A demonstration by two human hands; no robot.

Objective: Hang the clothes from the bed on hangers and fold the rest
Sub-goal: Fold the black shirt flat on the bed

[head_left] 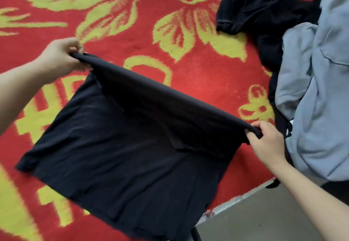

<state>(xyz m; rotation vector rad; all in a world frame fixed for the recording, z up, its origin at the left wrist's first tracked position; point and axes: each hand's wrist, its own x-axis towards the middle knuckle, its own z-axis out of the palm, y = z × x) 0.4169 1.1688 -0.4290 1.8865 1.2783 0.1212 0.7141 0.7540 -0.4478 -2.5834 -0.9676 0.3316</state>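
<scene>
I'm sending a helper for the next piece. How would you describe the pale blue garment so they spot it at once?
Look at the red blanket with yellow flowers. At its right edge, the blue garment sprawls over black clothes. It is the only pale piece there: those clothes and the black cloth spread mid-blanket are dark.
</scene>
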